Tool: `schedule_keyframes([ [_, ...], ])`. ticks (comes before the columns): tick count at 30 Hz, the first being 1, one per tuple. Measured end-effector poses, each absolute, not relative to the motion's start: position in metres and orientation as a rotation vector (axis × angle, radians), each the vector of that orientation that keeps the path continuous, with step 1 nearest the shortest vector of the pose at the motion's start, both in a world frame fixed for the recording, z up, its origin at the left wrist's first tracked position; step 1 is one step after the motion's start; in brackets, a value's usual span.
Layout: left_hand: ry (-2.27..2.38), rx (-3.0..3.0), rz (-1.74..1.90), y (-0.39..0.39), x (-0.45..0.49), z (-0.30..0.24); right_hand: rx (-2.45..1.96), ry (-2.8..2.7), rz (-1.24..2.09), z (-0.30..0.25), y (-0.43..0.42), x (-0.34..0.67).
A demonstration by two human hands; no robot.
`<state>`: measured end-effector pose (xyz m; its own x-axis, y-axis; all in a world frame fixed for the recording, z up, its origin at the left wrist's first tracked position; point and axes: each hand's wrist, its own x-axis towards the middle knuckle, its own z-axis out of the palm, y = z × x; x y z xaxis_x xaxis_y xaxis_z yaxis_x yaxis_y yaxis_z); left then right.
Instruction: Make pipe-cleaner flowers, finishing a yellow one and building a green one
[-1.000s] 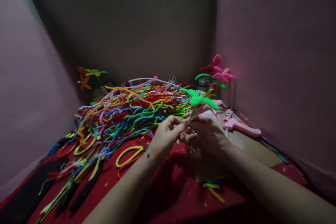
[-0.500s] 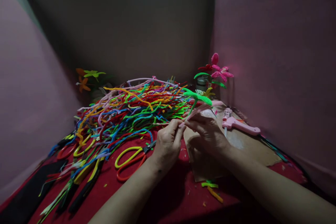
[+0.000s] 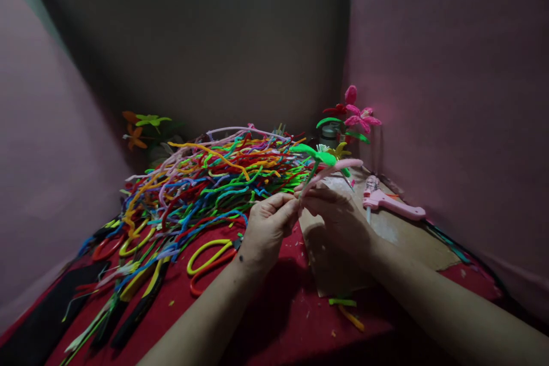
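Observation:
Both hands meet over the front of the table in a pinch. Rising from between them is a green pipe cleaner flower (image 3: 325,156) with a pale centre and a green stem. A pink pipe cleaner (image 3: 338,167) runs alongside the stem and arches to the right, crossing in front of the petals. My left hand (image 3: 270,226) is closed, thumb and forefinger pressed together at the low end of the pink pipe cleaner. My right hand (image 3: 338,214) is closed around the stem and the pink pipe cleaner. The fingertips hide where the two join.
A heap of coloured pipe cleaners (image 3: 214,177) lies behind my left hand. Scissors (image 3: 210,260) and black-and-yellow pliers (image 3: 143,303) are at left. A pink glue gun (image 3: 392,205) rests on cardboard (image 3: 420,246) at right. Finished flowers (image 3: 363,118) stand behind. Green and orange scraps (image 3: 343,302) lie in front.
The green flower has tipped and shifted slightly left, and the pink pipe cleaner now stands higher in front of it. My left hand has turned, its fingers still pinched beside the right hand.

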<state>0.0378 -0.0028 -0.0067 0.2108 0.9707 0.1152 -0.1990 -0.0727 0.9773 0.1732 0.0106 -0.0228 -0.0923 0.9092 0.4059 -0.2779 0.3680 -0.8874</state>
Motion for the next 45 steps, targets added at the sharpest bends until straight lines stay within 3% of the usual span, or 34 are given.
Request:
schedule_keyframes([
  [12,0.539,0.966,0.785,0.000,0.026,-0.004,-0.493,-1.381,1.322,-0.022,0.016,0.186],
  [19,0.508,1.038,0.757,0.000,0.026,-0.004,-0.505,-1.305,1.229,-0.022,0.010,0.178],
  [26,0.958,1.855,1.029,-0.005,0.026,0.010,-0.531,-1.251,1.190,-0.020,0.011,0.175],
  [32,1.304,2.572,1.249,-0.002,0.027,-0.011,-0.751,-1.276,1.075,-0.023,0.009,0.171],
  [45,1.036,1.471,1.191,-0.005,0.035,0.003,-0.666,-1.311,1.168,-0.021,0.012,0.174],
])
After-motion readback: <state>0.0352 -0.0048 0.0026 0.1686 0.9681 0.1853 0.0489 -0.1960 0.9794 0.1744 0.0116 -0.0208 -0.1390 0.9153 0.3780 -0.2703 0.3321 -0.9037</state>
